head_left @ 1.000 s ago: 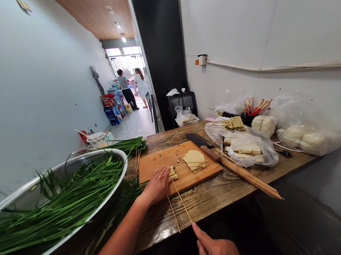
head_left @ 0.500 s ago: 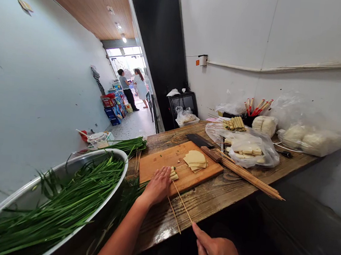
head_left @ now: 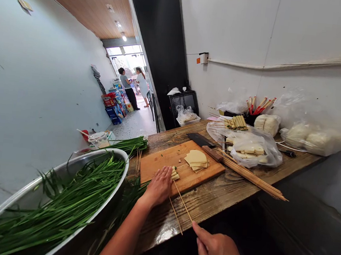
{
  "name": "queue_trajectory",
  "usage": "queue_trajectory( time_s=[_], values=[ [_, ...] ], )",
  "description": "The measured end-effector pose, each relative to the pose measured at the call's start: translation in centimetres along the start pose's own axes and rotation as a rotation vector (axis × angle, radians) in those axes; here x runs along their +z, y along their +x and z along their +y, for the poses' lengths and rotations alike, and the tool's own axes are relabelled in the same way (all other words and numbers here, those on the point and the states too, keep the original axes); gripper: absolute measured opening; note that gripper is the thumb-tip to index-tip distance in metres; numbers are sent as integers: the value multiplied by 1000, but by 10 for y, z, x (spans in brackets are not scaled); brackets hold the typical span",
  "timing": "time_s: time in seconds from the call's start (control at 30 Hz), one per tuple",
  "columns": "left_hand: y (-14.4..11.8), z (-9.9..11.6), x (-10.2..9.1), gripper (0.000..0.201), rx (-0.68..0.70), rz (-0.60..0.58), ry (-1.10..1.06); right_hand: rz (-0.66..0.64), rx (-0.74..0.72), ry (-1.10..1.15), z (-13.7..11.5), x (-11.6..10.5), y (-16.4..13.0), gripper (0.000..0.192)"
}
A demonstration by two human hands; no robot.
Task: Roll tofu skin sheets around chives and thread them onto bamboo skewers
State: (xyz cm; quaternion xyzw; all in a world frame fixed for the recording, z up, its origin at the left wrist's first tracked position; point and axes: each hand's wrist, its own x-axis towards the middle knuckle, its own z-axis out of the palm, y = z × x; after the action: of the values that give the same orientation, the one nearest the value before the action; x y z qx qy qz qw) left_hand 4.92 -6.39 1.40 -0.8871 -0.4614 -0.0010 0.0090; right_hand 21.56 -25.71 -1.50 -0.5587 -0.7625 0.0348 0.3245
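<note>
My left hand (head_left: 160, 185) lies flat over small tofu-skin rolls (head_left: 175, 174), fingers stretched out, covering part of them. The rolls have green at their ends and rest near the front edge of a wooden cutting board (head_left: 161, 157). Between thumb and fingers, my right hand (head_left: 217, 248) pinches the near end of a bamboo skewer (head_left: 184, 204). That skewer's far end meets the rolls. A second skewer (head_left: 176, 216) sticks out toward the table edge from beneath my left hand. A stack of cut tofu-skin sheets (head_left: 196, 160) sits on the board's right half.
A large metal basin (head_left: 124, 175) of chives (head_left: 83, 199) stands at left. Beyond the board lies a cleaver (head_left: 201, 140); a bundle of skewers (head_left: 253, 177) is to its right. Plastic-covered food (head_left: 247, 147) sits farther right. Two people stand by the far doorway.
The view has shifted slightly. Both hands keep nearly the same pose, and the skewer still touches the rolls. In the doorway, one person's head has turned.
</note>
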Motion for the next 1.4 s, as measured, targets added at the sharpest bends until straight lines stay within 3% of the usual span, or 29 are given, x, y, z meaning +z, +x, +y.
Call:
queue_trajectory(
  time_s=[0.6, 1.4],
  values=[
    [-1, 1, 2, 50, 19, 49, 33, -337, 207, 143, -10, -17, 21, 35],
    [0, 2, 5, 48, 12, 80, 32, -261, 253, 256, -15, -14, 34, 30]
  ],
)
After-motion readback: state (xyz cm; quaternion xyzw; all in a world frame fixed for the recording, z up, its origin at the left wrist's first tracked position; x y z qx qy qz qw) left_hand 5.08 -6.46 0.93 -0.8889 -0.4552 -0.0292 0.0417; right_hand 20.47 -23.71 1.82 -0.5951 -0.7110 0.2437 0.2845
